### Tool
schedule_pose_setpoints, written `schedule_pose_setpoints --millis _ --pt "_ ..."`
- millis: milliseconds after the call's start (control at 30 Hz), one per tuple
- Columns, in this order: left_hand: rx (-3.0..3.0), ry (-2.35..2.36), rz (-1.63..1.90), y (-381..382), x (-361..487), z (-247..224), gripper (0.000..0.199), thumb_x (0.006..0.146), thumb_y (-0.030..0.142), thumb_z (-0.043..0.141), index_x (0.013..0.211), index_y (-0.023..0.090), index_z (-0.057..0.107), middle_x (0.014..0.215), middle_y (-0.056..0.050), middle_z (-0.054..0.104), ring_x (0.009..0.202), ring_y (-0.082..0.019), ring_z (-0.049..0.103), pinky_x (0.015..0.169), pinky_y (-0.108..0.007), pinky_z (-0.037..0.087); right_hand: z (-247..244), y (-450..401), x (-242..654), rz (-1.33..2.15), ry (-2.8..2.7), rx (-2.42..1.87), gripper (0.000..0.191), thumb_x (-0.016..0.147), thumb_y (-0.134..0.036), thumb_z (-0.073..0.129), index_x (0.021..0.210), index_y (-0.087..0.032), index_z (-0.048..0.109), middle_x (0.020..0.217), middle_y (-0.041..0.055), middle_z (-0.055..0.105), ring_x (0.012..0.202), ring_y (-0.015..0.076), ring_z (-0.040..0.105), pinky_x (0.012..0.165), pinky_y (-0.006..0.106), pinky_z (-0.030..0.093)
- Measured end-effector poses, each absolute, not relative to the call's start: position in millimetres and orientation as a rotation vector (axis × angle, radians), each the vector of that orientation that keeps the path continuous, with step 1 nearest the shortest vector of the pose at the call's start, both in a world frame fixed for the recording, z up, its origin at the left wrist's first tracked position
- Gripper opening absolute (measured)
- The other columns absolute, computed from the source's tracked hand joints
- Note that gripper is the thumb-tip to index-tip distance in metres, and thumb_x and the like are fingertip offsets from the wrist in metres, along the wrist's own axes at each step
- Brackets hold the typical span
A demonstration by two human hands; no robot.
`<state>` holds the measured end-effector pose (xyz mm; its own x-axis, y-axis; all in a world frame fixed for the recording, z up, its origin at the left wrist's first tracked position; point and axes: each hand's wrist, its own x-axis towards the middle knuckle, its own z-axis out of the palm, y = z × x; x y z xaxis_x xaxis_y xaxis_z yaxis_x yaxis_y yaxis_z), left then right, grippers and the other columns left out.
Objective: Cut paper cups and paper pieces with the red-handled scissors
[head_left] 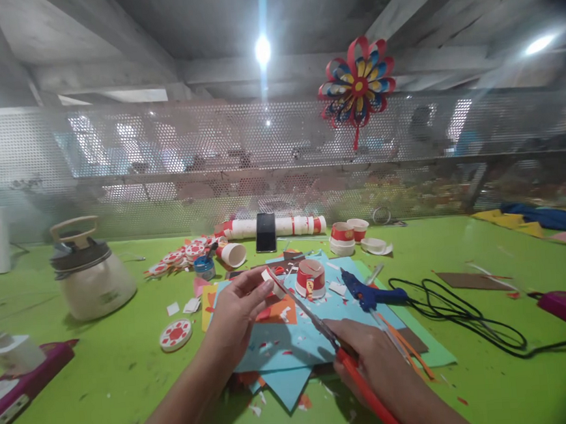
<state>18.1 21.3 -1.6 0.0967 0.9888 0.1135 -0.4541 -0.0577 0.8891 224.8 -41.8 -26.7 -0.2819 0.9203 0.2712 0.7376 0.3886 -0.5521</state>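
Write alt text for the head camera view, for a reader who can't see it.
The right hand holds red-handled scissors up to a small red-and-white piece in the left hand. Nearby on a green table are light blue paper, a red-and-white cup and a blue glue gun.

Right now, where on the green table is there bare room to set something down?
Mostly bare: the table between the left purple power strip and left forearm, and at front right, below the black cable. Crowded: around the blue paper, with cup, glue gun, scraps and scissors.
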Motion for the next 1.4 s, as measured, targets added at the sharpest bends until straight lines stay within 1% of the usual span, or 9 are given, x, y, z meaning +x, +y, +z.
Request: schedule_pose_setpoints --millis 133,233,367,567,700,833,1067,1233,1400 --pt "1.003 0.723 1.364 21.3 18.4 -1.7 0.03 0.067 0.024 0.08 0.094 0.014 0.072 0.103 -0.013 0.071 0.09 -0.023 0.067 0.08 -0.033 0.054 -25.5 -42.9 225.2 0.437 -2.105 -1.415 0.035 0.079 -0.017 0.045 0.106 -0.017 0.068 0.091 0.0101 0.071 0.082 0.0255 0.064 0.076 0.038 0.048" --pt "0.997 0.719 1.378 20.0 19.6 -0.9 0.03 0.067 0.024 0.08 0.094 0.015 0.072 0.103 -0.013 0.071 0.09 -0.023 0.067 0.081 -0.034 0.054 -27.1 -44.2 224.2 0.431 -2.095 -1.431 0.036 0.079 -0.015 0.046 0.108 -0.016 0.067 0.093 0.0107 0.071 0.086 0.0259 0.063 0.078 0.038 0.047" --pt "0.999 0.728 1.386 19.6 20.0 -1.6 0.028 0.067 0.024 0.08 0.092 0.016 0.072 0.099 -0.011 0.072 0.087 -0.021 0.068 0.08 -0.032 0.054 -29.8 -45.7 222.8 0.41 -2.093 -1.475 0.032 0.08 -0.013 0.045 0.102 -0.016 0.068 0.091 0.0103 0.07 0.085 0.0251 0.063 0.079 0.037 0.047" --pt "0.949 0.678 1.394 20.9 18.4 -0.7 0.031 0.067 0.021 0.08 0.095 0.014 0.069 0.093 -0.01 0.073 0.085 -0.021 0.069 0.08 -0.031 0.054 -30.7 -45.0 224.2 0.375 -2.094 -1.473 0.037 0.077 -0.011 0.045 0.105 -0.017 0.068 0.09 0.0101 0.071 0.084 0.0252 0.063 0.079 0.038 0.048" --pt "0.894 0.649 1.384 20.8 17.8 1.5 0.031 0.068 0.02 0.079 0.097 0.014 0.068 0.09 -0.01 0.074 0.085 -0.022 0.07 0.08 -0.032 0.055 -32.3 -42.4 224.9 0.389 -2.105 -1.437 0.041 0.074 -0.011 0.046 0.11 -0.015 0.067 0.095 0.0117 0.07 0.087 0.0261 0.063 0.08 0.039 0.048" --pt "0.91 0.663 1.408 22.9 16.9 0.0 0.032 0.066 0.018 0.08 0.095 0.013 0.068 0.094 -0.011 0.073 0.085 -0.022 0.07 0.083 -0.034 0.055 -33.9 -42.3 225.5 0.412 -2.112 -1.426 0.043 0.078 -0.014 0.045 0.117 -0.014 0.064 0.102 0.0132 0.068 0.094 0.0262 0.061 0.084 0.04 0.047" --pt "0.942 0.682 1.42 21.4 19.3 -2.8 0.033 0.066 0.02 0.08 0.096 0.012 0.068 0.096 -0.013 0.073 0.089 -0.024 0.069 0.086 -0.037 0.053 -33.3 -42.7 225.0 0.397 -2.11 -1.388 0.039 0.075 -0.011 0.047 0.109 -0.017 0.065 0.098 0.0107 0.07 0.088 0.026 0.063 0.08 0.04 0.048" --pt "0.933 0.657 1.423 19.8 21.1 -2.3 0.033 0.068 0.02 0.079 0.098 0.012 0.067 0.096 -0.013 0.073 0.088 -0.024 0.069 0.087 -0.037 0.053 -33.5 -41.5 224.5 0.384 -2.122 -1.323 0.028 0.077 -0.012 0.047 0.096 -0.019 0.066 0.09 0.009 0.07 0.091 0.0267 0.064 0.082 0.04 0.048" --pt "0.922 0.654 1.436 19.7 21.6 -2.9 0.032 0.067 0.02 0.079 0.095 0.012 0.067 0.094 -0.012 0.074 0.087 -0.023 0.07 0.085 -0.036 0.054 -34.4 -40.7 225.2 0.377 -2.125 -1.296 0.031 0.073 -0.01 0.048 0.097 -0.02 0.065 0.092 0.0079 0.071 0.085 0.0248 0.065 0.075 0.035 0.049"
